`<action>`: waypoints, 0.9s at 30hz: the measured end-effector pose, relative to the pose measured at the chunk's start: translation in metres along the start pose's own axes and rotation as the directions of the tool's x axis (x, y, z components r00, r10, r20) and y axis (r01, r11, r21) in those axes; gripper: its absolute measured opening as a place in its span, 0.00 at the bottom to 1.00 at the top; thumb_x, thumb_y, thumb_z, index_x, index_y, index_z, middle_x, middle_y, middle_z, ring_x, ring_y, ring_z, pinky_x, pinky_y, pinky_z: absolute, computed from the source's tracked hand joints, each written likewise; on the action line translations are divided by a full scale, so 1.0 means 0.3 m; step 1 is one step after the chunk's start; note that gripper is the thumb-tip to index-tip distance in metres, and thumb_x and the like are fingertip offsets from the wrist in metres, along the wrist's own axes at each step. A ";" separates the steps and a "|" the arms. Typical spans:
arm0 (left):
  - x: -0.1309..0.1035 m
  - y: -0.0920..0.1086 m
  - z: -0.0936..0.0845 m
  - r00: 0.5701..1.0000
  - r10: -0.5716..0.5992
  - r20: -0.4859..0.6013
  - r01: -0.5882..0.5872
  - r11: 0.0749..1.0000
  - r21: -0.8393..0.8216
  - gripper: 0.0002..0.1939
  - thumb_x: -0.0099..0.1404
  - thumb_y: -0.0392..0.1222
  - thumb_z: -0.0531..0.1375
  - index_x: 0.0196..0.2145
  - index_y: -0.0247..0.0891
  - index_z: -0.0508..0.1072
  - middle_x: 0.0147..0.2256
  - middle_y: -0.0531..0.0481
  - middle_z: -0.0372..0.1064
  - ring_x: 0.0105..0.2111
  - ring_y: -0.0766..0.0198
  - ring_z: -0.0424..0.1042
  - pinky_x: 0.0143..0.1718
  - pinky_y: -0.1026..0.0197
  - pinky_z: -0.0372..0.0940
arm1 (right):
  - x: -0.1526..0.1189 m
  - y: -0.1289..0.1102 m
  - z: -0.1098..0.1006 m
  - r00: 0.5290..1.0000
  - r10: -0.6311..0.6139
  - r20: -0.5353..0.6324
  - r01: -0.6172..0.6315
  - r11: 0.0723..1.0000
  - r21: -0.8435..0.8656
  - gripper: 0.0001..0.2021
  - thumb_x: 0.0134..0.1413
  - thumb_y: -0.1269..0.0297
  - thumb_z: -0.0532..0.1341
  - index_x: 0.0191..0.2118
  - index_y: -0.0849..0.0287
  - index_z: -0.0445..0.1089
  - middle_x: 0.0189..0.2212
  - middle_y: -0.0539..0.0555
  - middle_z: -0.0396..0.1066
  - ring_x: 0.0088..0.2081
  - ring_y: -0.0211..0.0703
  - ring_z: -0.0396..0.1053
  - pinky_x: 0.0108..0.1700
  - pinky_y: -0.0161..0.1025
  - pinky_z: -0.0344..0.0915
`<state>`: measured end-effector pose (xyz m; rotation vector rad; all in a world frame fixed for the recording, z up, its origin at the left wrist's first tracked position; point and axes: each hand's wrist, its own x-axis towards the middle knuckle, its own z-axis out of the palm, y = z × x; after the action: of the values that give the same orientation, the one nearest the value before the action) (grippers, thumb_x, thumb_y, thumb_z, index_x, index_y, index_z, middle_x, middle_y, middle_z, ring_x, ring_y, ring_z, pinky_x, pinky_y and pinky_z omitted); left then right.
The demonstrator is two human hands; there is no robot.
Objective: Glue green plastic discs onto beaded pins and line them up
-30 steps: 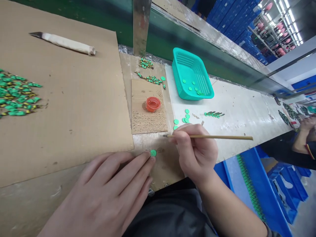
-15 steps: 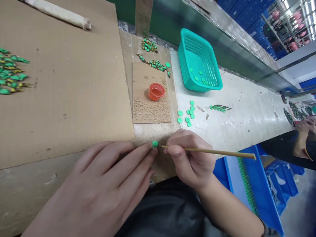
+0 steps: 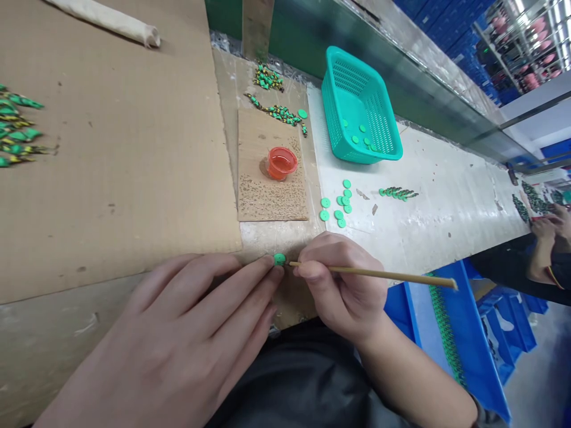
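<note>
Between the fingertips of my left hand (image 3: 196, 324) is a small green disc (image 3: 279, 259), like a button with tiny holes. My right hand (image 3: 341, 282) is closed in a pinch around a thin wooden stick (image 3: 392, 274). The stick's narrow tip points at the disc from the right, a small gap apart. Beyond my hands, a red cup (image 3: 282, 163) holding clear liquid stands on a speckled cardboard square (image 3: 272, 202). More green discs (image 3: 343, 202) lie loose to the right of that square.
A turquoise basket (image 3: 332, 110) with several discs stands at the back. Small green-and-yellow pieces (image 3: 281, 114) lie behind the cup, and others (image 3: 20, 128) on the large cardboard (image 3: 134, 148). A white roll (image 3: 111, 22) rests there. Far right, a person's hands (image 3: 551, 226) work near dark green pieces.
Both hands, the disc and the stick stay in nearly the same places. The whole view has shifted slightly.
</note>
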<state>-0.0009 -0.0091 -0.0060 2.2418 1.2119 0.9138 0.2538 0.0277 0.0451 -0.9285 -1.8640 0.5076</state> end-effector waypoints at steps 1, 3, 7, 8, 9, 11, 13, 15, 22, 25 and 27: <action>-0.001 0.002 -0.005 0.999 0.038 0.025 -0.039 0.998 0.041 0.33 0.76 0.52 0.74 0.75 0.66 0.77 0.64 0.53 0.84 0.62 0.39 0.83 0.70 0.33 0.76 | -0.002 0.001 0.001 1.000 -0.001 -0.030 0.002 1.000 0.011 0.07 0.86 0.66 0.64 0.48 0.52 0.76 0.34 0.50 0.80 0.34 0.42 0.78 0.37 0.43 0.79; 0.000 0.006 -0.013 0.994 0.097 0.059 -0.103 0.988 0.114 0.37 0.78 0.51 0.72 0.80 0.64 0.72 0.66 0.51 0.83 0.62 0.38 0.83 0.70 0.32 0.76 | -0.008 0.003 0.002 0.993 0.012 -0.116 -0.008 0.999 0.031 0.08 0.87 0.62 0.64 0.48 0.52 0.77 0.34 0.50 0.80 0.33 0.43 0.80 0.38 0.44 0.80; 0.013 0.014 -0.017 0.993 0.112 0.048 -0.118 0.983 0.144 0.35 0.78 0.50 0.71 0.79 0.61 0.73 0.64 0.49 0.84 0.60 0.40 0.84 0.68 0.34 0.77 | -0.028 -0.009 -0.008 0.958 0.122 -0.259 -0.110 0.992 0.062 0.11 0.88 0.57 0.64 0.48 0.51 0.80 0.30 0.48 0.79 0.28 0.41 0.77 0.33 0.43 0.78; 0.019 0.017 -0.016 0.992 0.121 0.043 -0.126 0.981 0.150 0.33 0.78 0.50 0.71 0.78 0.61 0.74 0.64 0.49 0.84 0.59 0.41 0.84 0.67 0.35 0.77 | -0.034 -0.015 -0.015 0.948 0.160 -0.274 -0.146 0.987 0.071 0.10 0.88 0.57 0.63 0.50 0.51 0.81 0.30 0.48 0.79 0.27 0.40 0.77 0.33 0.42 0.78; 0.028 0.021 -0.016 0.990 0.137 0.037 -0.141 0.977 0.161 0.32 0.79 0.49 0.70 0.77 0.59 0.75 0.64 0.50 0.84 0.59 0.42 0.84 0.66 0.36 0.77 | -0.040 -0.022 -0.024 0.941 0.196 -0.275 -0.182 0.980 0.076 0.10 0.88 0.58 0.63 0.52 0.50 0.82 0.31 0.47 0.80 0.27 0.39 0.77 0.33 0.41 0.77; 0.050 0.033 -0.021 0.982 0.187 0.027 -0.189 0.961 0.203 0.27 0.81 0.47 0.68 0.74 0.54 0.77 0.64 0.50 0.84 0.58 0.43 0.83 0.64 0.38 0.74 | -0.048 -0.033 -0.044 0.943 0.245 -0.223 -0.238 0.969 0.060 0.09 0.87 0.62 0.63 0.54 0.50 0.83 0.34 0.48 0.84 0.33 0.40 0.81 0.37 0.41 0.79; 0.075 0.048 -0.031 0.969 0.246 0.036 -0.247 0.935 0.254 0.22 0.83 0.43 0.65 0.71 0.48 0.79 0.63 0.50 0.85 0.56 0.45 0.82 0.63 0.39 0.71 | -0.051 -0.035 -0.060 0.963 0.244 -0.118 -0.244 0.970 0.015 0.09 0.85 0.67 0.63 0.52 0.50 0.82 0.40 0.51 0.87 0.41 0.42 0.85 0.45 0.42 0.82; 0.099 0.062 -0.046 0.957 0.285 0.048 -0.287 0.916 0.279 0.18 0.85 0.41 0.63 0.68 0.45 0.80 0.62 0.50 0.85 0.54 0.47 0.81 0.60 0.41 0.70 | -0.048 -0.025 -0.064 0.981 0.196 0.000 -0.196 0.980 -0.035 0.09 0.82 0.71 0.64 0.52 0.51 0.81 0.45 0.53 0.88 0.47 0.46 0.87 0.53 0.46 0.83; 0.139 0.086 -0.074 0.949 0.307 0.066 -0.313 0.907 0.281 0.14 0.86 0.40 0.62 0.63 0.44 0.81 0.57 0.50 0.86 0.52 0.51 0.78 0.56 0.45 0.69 | -0.029 0.032 -0.041 0.962 0.049 0.270 -0.030 0.997 -0.076 0.11 0.79 0.75 0.62 0.55 0.52 0.77 0.51 0.54 0.88 0.52 0.50 0.81 0.60 0.49 0.80; 0.123 0.121 -0.072 0.969 0.240 0.058 -0.247 0.935 0.256 0.12 0.85 0.40 0.63 0.61 0.43 0.83 0.55 0.46 0.84 0.52 0.51 0.78 0.56 0.45 0.70 | -0.046 0.011 -0.036 0.968 0.081 0.237 -0.059 0.994 -0.096 0.08 0.79 0.75 0.63 0.51 0.52 0.75 0.45 0.54 0.84 0.49 0.50 0.80 0.54 0.47 0.78; 0.107 0.148 -0.071 0.977 0.198 0.079 -0.213 0.925 0.315 0.12 0.85 0.42 0.64 0.60 0.45 0.83 0.53 0.46 0.83 0.52 0.53 0.79 0.55 0.46 0.72 | -0.069 -0.005 -0.023 0.973 0.097 0.210 -0.069 0.988 -0.138 0.07 0.79 0.74 0.63 0.49 0.52 0.73 0.42 0.54 0.81 0.46 0.51 0.80 0.50 0.46 0.77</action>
<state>0.0216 -0.0037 0.0480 2.6771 1.1924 0.7775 0.2646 0.0103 0.0376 -1.0771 -2.0805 0.5617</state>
